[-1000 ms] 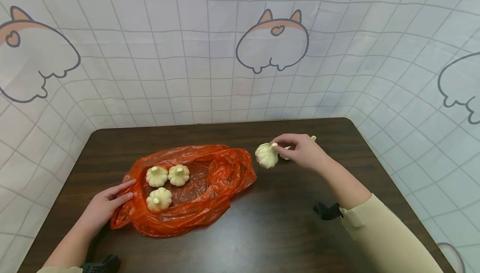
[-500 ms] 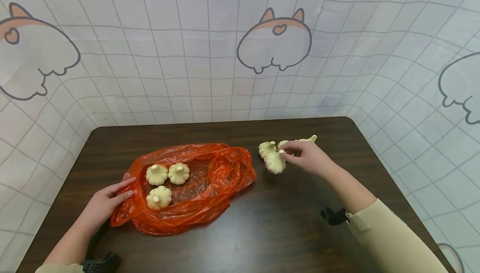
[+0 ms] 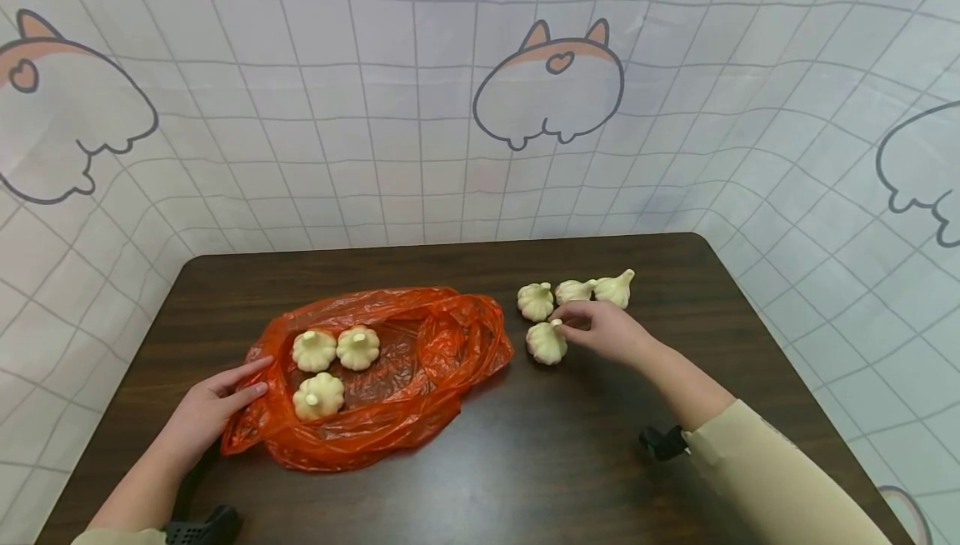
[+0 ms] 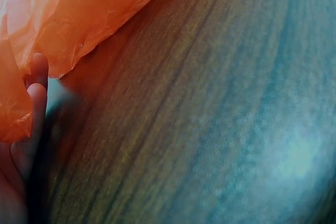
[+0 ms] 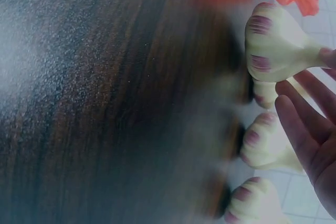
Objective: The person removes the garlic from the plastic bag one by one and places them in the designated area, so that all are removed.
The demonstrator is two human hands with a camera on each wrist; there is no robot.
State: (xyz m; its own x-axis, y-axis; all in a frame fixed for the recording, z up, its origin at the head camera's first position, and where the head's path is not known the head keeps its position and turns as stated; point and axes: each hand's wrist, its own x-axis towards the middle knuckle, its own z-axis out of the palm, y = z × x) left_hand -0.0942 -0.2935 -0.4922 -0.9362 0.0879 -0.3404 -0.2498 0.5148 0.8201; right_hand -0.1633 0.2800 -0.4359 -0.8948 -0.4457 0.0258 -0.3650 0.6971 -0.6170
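Observation:
My right hand (image 3: 603,332) pinches the stem of a pale garlic bulb (image 3: 546,344) with purple streaks, right of the bag. In the right wrist view this garlic bulb (image 5: 275,45) hangs by its stem from the fingertips. Just beyond it sit three more bulbs in a row: a left one (image 3: 536,302), a middle one (image 3: 573,292) and a right one (image 3: 615,288). My left hand (image 3: 201,413) holds the left edge of an orange-red plastic bag (image 3: 360,452); in the left wrist view, bag film partly covers its fingers. Three garlic bulbs (image 3: 318,397) lie inside the spread bag.
All of this is on a dark wood-grain table (image 3: 525,462). A white gridded cloth (image 3: 337,128) with cartoon animal drawings rises behind and at both sides. A black wrist device (image 3: 663,443) sits at the right sleeve, another (image 3: 202,528) at the left wrist.
My right hand has drawn slightly back toward me with the pinched bulb, moving down and a little right, baring the bulbs behind it. The left hand and the bag have kept their place.

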